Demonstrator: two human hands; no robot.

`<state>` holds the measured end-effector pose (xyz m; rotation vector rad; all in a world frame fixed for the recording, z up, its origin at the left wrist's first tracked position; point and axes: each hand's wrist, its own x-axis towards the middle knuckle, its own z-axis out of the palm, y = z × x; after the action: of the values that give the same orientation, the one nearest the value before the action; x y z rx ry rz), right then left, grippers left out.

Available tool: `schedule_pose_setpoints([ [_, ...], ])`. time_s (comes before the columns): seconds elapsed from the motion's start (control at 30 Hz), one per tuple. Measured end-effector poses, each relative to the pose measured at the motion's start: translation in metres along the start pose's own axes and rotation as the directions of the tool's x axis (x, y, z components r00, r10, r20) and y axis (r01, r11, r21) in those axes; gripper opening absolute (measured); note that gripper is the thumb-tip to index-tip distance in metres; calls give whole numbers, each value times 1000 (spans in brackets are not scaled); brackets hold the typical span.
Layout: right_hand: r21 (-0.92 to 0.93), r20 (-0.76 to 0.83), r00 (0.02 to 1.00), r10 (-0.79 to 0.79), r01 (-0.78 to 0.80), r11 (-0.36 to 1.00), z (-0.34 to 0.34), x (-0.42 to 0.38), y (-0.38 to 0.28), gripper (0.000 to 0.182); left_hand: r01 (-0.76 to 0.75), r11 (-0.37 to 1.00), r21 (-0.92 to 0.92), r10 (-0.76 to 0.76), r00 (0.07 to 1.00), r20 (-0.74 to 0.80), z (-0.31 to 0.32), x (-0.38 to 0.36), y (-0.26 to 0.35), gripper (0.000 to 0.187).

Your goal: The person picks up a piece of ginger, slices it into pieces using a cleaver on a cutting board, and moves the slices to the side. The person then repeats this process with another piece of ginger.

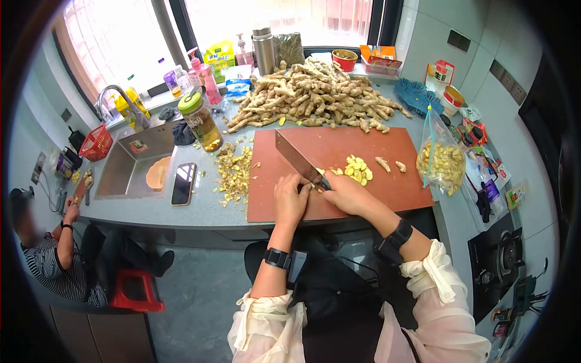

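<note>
My right hand (347, 194) is wrapped round the dark handle of a cleaver (298, 156), whose broad blade points up and to the left over the reddish-brown cutting board (275, 145). Beside the blade, my left hand (291, 198) has its fingers curled down on a small piece of ginger (311, 186), mostly hidden by the fingers. Sliced yellow ginger (358, 170) lies just beyond my right hand. Two small ginger pieces, one of them a knobbly root (382, 164), rest farther right on the board. Peelings and scraps (233, 175) are heaped along the board's left edge.
A large pile of ginger roots (315, 94) stands behind the board. On the right is a bag of sliced ginger (440, 162). A phone (183, 184), a green-lidded jar (203, 124) and a sink (118, 172) are left. Another person (57, 254) sits at far left.
</note>
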<state>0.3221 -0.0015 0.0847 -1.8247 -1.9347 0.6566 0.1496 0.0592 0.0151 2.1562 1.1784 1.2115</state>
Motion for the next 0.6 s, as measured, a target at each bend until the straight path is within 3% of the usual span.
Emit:
schedule_pose_setpoints([
  [0.07,58,-42,999,-17,19,998,0,-4,5,28,-2,1000,10,2,1000,8,-1,0,1,9],
  [0.13,489,127,981,145,-190,851,-4,-10,5,22,-9,1000,19,8,1000,17,-1,1,1,10],
  [0.17,489,122,982,144,-185,852,-2,-12,9,22,-19,1000,23,19,1000,20,0,1,1,10],
  [0.23,690,55,990,129,-131,712,2,-16,16,20,-32,999,27,32,999,25,0,0,1,10],
  [0.43,802,-73,989,125,-16,597,-23,-37,24,30,-3,999,36,2,999,48,1,0,3,14],
  [0.6,851,-52,990,130,-24,524,-22,-42,48,37,36,987,159,-47,997,66,11,7,10,16],
])
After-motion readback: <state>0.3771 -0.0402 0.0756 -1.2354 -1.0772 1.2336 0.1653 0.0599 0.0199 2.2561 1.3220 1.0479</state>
